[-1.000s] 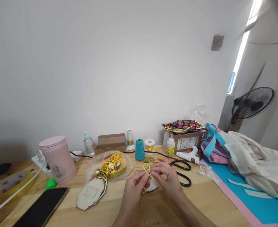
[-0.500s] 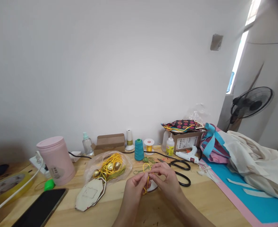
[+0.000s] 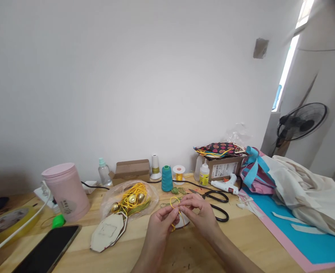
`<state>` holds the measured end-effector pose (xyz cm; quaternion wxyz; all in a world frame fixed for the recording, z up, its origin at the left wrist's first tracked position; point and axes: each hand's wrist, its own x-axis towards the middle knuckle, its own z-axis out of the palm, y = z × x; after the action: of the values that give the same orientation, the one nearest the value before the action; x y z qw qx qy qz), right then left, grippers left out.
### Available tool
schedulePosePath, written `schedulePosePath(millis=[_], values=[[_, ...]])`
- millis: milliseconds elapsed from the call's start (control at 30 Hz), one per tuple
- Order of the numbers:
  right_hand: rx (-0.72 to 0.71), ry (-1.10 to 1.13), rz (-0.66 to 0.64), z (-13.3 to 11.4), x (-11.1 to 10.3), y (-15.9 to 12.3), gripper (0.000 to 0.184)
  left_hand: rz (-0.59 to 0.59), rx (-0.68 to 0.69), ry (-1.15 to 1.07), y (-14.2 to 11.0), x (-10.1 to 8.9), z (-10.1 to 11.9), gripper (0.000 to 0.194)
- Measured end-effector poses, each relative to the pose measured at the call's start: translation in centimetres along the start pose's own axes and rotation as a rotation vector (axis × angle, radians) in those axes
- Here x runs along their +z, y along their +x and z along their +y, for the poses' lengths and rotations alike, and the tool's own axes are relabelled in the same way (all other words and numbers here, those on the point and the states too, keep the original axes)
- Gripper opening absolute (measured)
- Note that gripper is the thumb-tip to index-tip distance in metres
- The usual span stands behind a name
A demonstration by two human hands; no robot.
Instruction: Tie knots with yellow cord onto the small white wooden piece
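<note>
A thin yellow cord [image 3: 174, 200] is pinched between both hands, its loop standing up above the fingertips and strands hanging below. My left hand [image 3: 162, 226] is closed on it with thumb and forefinger. From the other side, my right hand [image 3: 198, 213] pinches the same cord, its fingertips almost meeting the left ones. Below the hands lies a white round spool [image 3: 183, 222], partly covered by them. Black-handled scissors [image 3: 217, 196] rest just beyond my right hand, and small green cord bundles [image 3: 178, 190] lie behind the loop.
Left of my hands are a plastic bag [image 3: 106, 201] with yellow cord and gold bells, octagonal cream pieces [image 3: 106, 233], a phone [image 3: 49, 248] and a pink canister [image 3: 67, 193]. Behind stand a teal thread cone [image 3: 167, 179], a glue bottle [image 3: 204, 175] and a glue gun [image 3: 227, 185].
The yellow loop has tilted slightly to the left and the strands below the fingers have shifted. Both hands keep their pinch in nearly the same place.
</note>
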<state>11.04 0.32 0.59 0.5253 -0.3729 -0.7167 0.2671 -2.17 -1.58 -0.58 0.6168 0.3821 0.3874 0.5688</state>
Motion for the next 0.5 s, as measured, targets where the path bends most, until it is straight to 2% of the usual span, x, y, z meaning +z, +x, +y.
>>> schedulePosePath(millis=[100,167,367,500], values=[[0.000,0.001,0.006,-0.05,-0.01,0.06,0.007,0.004,-0.017,-0.083,-0.16,0.28,0.26,0.017],[0.037,0.039,0.006,0.03,0.01,0.11,0.007,0.003,-0.020,-0.064,-0.15,0.28,0.28,0.016],[0.365,0.359,-0.080,0.10,0.17,0.31,0.021,-0.010,0.010,0.111,-0.01,0.02,0.13,0.017],[0.450,0.499,-0.070,-0.30,0.27,0.44,0.029,0.020,0.000,0.155,-0.27,0.48,0.63,0.018]])
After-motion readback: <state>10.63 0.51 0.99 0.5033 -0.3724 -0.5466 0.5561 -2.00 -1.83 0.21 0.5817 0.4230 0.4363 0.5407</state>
